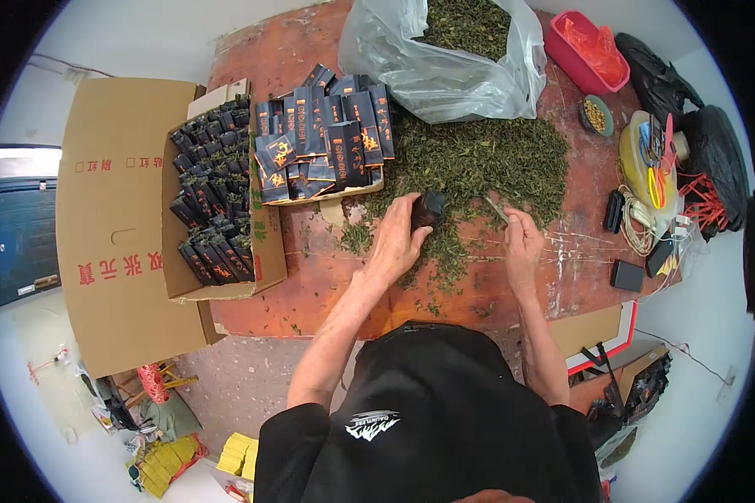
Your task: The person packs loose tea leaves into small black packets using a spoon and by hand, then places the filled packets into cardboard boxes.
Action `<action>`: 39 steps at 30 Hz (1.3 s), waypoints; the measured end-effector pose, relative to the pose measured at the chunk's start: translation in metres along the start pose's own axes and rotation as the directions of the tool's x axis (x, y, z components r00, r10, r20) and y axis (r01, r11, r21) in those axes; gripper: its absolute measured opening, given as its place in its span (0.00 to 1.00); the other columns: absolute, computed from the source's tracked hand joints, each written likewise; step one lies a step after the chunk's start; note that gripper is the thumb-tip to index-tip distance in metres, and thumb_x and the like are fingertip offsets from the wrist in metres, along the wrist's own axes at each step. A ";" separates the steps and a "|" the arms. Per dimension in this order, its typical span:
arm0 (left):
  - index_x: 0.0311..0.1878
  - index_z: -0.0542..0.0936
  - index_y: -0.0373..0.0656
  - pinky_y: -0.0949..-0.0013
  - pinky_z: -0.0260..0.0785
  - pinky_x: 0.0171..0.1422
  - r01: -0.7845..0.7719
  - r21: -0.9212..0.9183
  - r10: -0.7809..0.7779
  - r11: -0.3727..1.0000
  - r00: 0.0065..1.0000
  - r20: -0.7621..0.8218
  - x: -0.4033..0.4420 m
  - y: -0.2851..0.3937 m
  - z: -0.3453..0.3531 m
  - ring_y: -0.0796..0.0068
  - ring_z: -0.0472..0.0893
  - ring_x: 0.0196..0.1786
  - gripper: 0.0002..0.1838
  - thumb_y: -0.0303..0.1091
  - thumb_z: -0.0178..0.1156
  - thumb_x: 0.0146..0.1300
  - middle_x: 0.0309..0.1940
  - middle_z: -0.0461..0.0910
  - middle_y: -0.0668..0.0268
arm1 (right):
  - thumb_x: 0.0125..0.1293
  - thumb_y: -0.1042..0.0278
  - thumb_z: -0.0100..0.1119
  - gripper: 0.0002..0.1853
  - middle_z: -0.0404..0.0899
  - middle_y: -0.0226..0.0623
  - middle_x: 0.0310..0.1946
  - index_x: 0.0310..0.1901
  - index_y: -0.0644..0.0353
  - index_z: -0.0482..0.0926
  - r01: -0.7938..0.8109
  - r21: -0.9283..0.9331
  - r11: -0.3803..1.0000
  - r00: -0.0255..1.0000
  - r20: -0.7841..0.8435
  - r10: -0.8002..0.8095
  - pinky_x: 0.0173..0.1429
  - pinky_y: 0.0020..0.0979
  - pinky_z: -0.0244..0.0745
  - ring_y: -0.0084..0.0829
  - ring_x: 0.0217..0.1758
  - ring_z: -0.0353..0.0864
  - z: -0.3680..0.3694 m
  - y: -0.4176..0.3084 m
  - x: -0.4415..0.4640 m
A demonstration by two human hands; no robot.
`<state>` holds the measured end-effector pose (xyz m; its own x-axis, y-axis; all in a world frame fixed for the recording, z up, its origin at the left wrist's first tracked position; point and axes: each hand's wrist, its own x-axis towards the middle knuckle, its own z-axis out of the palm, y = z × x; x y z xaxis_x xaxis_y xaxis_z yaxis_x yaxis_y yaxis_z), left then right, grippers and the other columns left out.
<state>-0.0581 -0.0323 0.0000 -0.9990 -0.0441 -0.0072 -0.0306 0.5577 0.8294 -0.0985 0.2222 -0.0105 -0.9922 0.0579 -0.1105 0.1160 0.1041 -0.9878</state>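
My left hand (394, 241) is wrapped round a small black tea pouch (429, 210), held at the near edge of a heap of dried green tea leaves (503, 163). To its right, my right hand (523, 245) pinches a thin silver-grey tool (496, 206) whose tip points into the leaves; whether it is a spoon or a flat strip I cannot make out. Beyond my left hand, a shallow box holds many flat black printed tea pouches (342, 151). Loose leaves lie scattered on the red-brown table (327, 285) under both hands.
On the left stands an open cardboard box (264, 243) packed with filled pouches (214, 184). A clear plastic bag of leaves (478, 84) sits behind the heap. A pink basket (591, 54), a small bowl (596, 115), a black box (627, 275) and cables occupy the right side.
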 end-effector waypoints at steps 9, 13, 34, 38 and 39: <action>0.70 0.69 0.35 0.50 0.74 0.68 0.024 -0.007 -0.024 1.000 1.000 -0.005 0.013 0.001 0.003 0.39 0.78 0.64 0.33 0.26 0.72 0.64 0.62 0.76 0.44 | 0.83 0.71 0.53 0.11 0.63 0.15 0.24 0.53 0.66 0.84 -0.004 0.036 0.999 1.000 0.002 0.004 0.28 0.21 0.50 0.10 0.25 0.58 -0.003 -0.014 -0.004; 0.70 0.69 0.35 0.50 0.74 0.68 0.031 -0.002 -0.031 1.000 1.000 0.002 0.014 0.000 0.004 0.40 0.79 0.64 0.33 0.27 0.72 0.64 0.61 0.76 0.44 | 0.84 0.70 0.54 0.11 0.61 0.15 0.22 0.54 0.66 0.84 -0.015 0.009 1.000 1.000 -0.013 0.015 0.27 0.20 0.50 0.09 0.23 0.56 -0.004 -0.035 -0.008; 0.70 0.71 0.36 0.49 0.72 0.69 0.025 0.098 -0.019 0.995 0.998 -0.058 0.019 0.003 0.014 0.42 0.77 0.64 0.35 0.28 0.75 0.61 0.60 0.77 0.47 | 0.78 0.75 0.59 0.08 0.75 0.32 0.23 0.51 0.64 0.87 0.312 -0.491 0.813 0.950 0.151 -0.273 0.30 0.31 0.66 0.20 0.26 0.72 0.007 -0.111 -0.027; 0.70 0.71 0.36 0.49 0.72 0.68 0.009 0.101 -0.003 0.995 0.998 -0.068 0.020 0.002 0.013 0.42 0.77 0.64 0.35 0.28 0.75 0.61 0.59 0.77 0.47 | 0.74 0.79 0.61 0.07 0.82 0.43 0.28 0.50 0.67 0.86 0.531 -0.507 0.679 0.844 0.247 -0.476 0.33 0.35 0.74 0.33 0.27 0.80 0.015 -0.108 -0.023; 0.70 0.71 0.36 0.49 0.72 0.68 0.013 0.103 -0.007 0.995 0.998 -0.062 0.019 0.003 0.014 0.42 0.77 0.64 0.35 0.28 0.75 0.61 0.59 0.77 0.47 | 0.73 0.80 0.62 0.08 0.84 0.45 0.30 0.50 0.68 0.85 0.603 -0.494 0.626 0.791 0.273 -0.547 0.34 0.36 0.76 0.37 0.28 0.82 0.015 -0.106 -0.023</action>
<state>-0.0778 -0.0203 -0.0056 -0.9948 -0.0995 0.0217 -0.0472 0.6391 0.7676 -0.0890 0.1947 0.0950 -0.8612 -0.2817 0.4230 -0.5031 0.5906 -0.6310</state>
